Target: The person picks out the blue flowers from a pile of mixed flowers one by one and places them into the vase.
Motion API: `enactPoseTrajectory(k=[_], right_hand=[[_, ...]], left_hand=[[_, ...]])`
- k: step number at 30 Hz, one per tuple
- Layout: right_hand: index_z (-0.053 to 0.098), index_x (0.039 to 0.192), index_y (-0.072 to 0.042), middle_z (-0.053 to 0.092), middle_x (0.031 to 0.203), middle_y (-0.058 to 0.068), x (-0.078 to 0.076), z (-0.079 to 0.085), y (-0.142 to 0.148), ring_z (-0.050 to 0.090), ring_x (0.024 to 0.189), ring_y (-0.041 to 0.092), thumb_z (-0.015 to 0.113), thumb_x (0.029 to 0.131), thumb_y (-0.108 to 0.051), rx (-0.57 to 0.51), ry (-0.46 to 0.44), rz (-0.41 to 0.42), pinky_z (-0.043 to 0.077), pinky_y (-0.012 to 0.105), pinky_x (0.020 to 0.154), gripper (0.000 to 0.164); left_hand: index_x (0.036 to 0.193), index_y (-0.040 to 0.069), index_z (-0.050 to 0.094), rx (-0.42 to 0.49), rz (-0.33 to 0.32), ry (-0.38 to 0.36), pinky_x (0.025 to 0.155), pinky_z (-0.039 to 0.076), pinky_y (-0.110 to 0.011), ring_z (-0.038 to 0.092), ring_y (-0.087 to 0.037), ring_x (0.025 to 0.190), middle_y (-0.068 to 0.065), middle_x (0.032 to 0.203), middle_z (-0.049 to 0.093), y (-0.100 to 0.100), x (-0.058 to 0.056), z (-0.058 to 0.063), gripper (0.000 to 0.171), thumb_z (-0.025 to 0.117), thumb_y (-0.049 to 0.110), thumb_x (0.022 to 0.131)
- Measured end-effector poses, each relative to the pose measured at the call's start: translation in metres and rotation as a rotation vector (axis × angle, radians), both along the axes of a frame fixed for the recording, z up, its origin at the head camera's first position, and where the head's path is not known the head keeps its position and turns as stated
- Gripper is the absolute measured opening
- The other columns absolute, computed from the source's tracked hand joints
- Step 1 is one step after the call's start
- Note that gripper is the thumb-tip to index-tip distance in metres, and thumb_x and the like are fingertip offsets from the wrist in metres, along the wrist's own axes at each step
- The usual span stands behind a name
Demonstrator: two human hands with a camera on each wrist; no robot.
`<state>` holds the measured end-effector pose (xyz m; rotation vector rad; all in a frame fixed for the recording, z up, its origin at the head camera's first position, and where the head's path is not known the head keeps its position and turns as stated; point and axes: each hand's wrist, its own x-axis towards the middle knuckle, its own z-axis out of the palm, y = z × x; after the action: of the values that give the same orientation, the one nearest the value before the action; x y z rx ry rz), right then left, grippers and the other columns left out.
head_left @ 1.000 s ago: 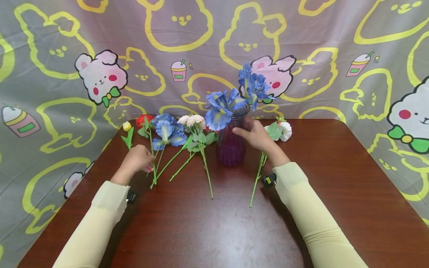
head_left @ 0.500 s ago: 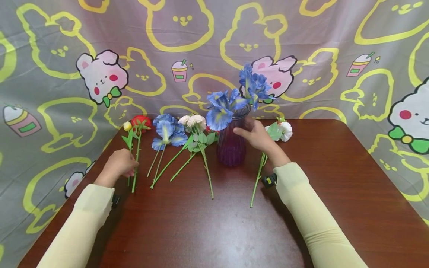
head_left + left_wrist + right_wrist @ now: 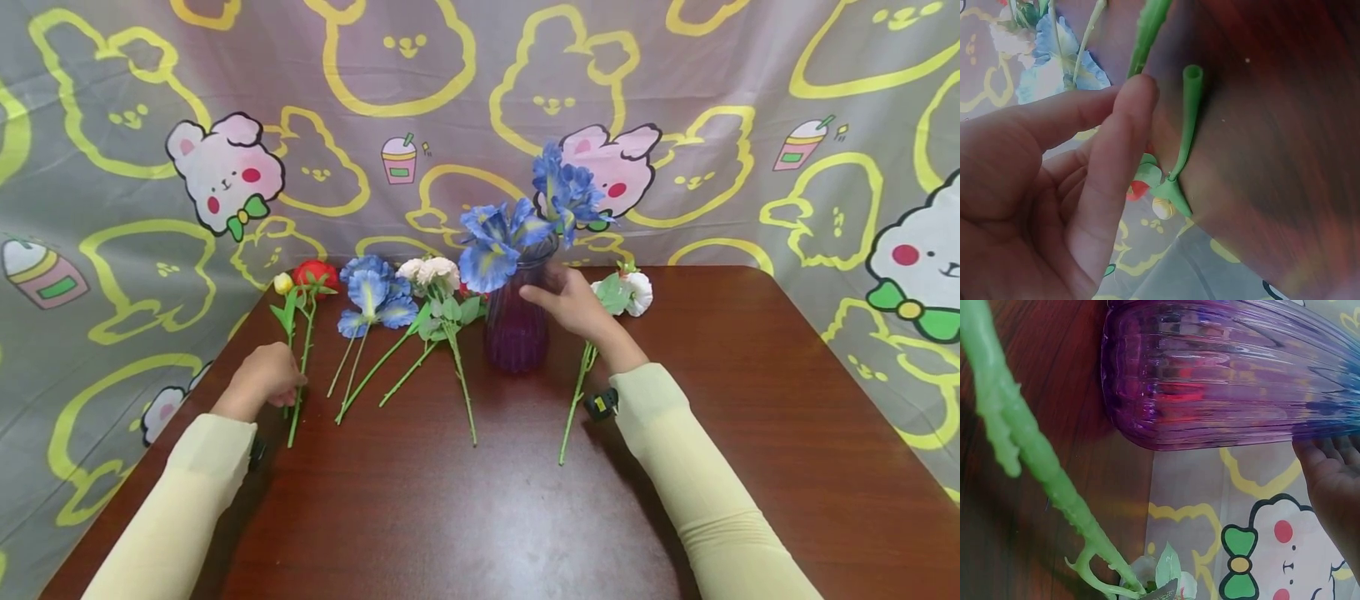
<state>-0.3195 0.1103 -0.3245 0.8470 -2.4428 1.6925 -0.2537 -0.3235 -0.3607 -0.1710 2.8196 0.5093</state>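
Note:
At the table's left side, my left hand (image 3: 264,379) pinches the green stem (image 3: 1149,30) of a red flower (image 3: 318,273) between thumb and finger. A yellow tulip (image 3: 283,283) lies just left of it, its hollow stem end (image 3: 1192,78) close to the fingers in the left wrist view. My right hand (image 3: 576,307) grips the upper side of a ribbed purple glass vase (image 3: 517,337), thumb toward me and the other fingers mostly behind the glass. The vase stands upright. Two blue irises (image 3: 491,254) lean out of its mouth, one to each side.
Between the left hand and the vase lie more blue irises (image 3: 371,292) and a pale pink flower (image 3: 435,273), stems toward me. A white flower (image 3: 639,293) lies right of the vase, under the right forearm. A patterned cloth (image 3: 435,75) hangs behind the brown table (image 3: 480,517).
My left hand has moved left with the red flower, from beside the blue irises to beside the yellow tulip, then pulled its stem slightly nearer. The right hand and vase have stayed put.

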Motion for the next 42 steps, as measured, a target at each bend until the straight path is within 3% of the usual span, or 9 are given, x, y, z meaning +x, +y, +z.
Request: enactPoseTrajectory(k=[13,23,30,35,38,42], right_hand=[[0.042,0.126,0.002,0.046,0.126,0.015,-0.001,-0.001,0.000,0.042,0.116,0.020,0.060,0.085,-0.019,-0.013,0.007,0.026,0.036,0.033,0.092,0.049],[0.042,0.127,0.001,0.045,0.127,0.015,-0.002,-0.001,0.001,0.041,0.117,0.020,0.060,0.085,-0.018,-0.033,0.000,0.036,0.035,0.033,0.093,0.050],[0.041,0.127,0.001,0.045,0.127,0.015,-0.001,-0.001,0.001,0.041,0.117,0.020,0.060,0.085,-0.019,-0.011,0.007,0.027,0.034,0.034,0.094,0.050],[0.042,0.127,0.000,0.045,0.127,0.014,-0.001,-0.002,0.001,0.041,0.117,0.020,0.060,0.085,-0.019,-0.013,0.011,0.030,0.035,0.034,0.093,0.049],[0.043,0.126,0.001,0.046,0.126,0.015,-0.001,-0.003,0.001,0.042,0.116,0.021,0.060,0.085,-0.018,-0.018,0.017,0.026,0.035,0.034,0.093,0.048],[0.046,0.121,0.003,0.049,0.122,0.015,-0.002,-0.004,0.000,0.044,0.114,0.022,0.060,0.085,-0.017,-0.024,0.038,0.027,0.036,0.034,0.092,0.044]], left_hand=[[0.061,-0.001,0.060,-0.042,0.018,-0.038,0.047,0.049,-0.031,0.058,-0.017,0.046,-0.007,0.051,0.058,0.003,-0.003,-0.002,0.023,0.059,0.010,0.081],[0.061,-0.001,0.061,-0.057,0.021,-0.017,0.046,0.048,-0.031,0.058,-0.017,0.047,-0.007,0.052,0.058,0.006,-0.001,0.005,0.027,0.062,0.017,0.081],[0.049,0.006,0.059,-0.136,-0.032,0.148,0.044,0.038,-0.031,0.052,-0.018,0.042,-0.004,0.046,0.055,0.015,-0.005,0.016,0.039,0.060,0.026,0.083],[0.050,0.007,0.057,-0.101,-0.044,0.272,0.040,0.034,-0.029,0.049,-0.017,0.039,-0.003,0.045,0.053,0.031,-0.011,0.022,0.038,0.060,0.025,0.083],[0.051,0.008,0.054,-0.087,-0.061,0.334,0.038,0.029,-0.027,0.038,-0.012,0.038,0.001,0.043,0.046,0.042,-0.016,0.023,0.037,0.061,0.025,0.082],[0.055,0.007,0.056,-0.067,-0.085,0.388,0.039,0.029,-0.027,0.036,-0.012,0.042,0.002,0.046,0.041,0.056,-0.024,0.021,0.031,0.062,0.022,0.081]])
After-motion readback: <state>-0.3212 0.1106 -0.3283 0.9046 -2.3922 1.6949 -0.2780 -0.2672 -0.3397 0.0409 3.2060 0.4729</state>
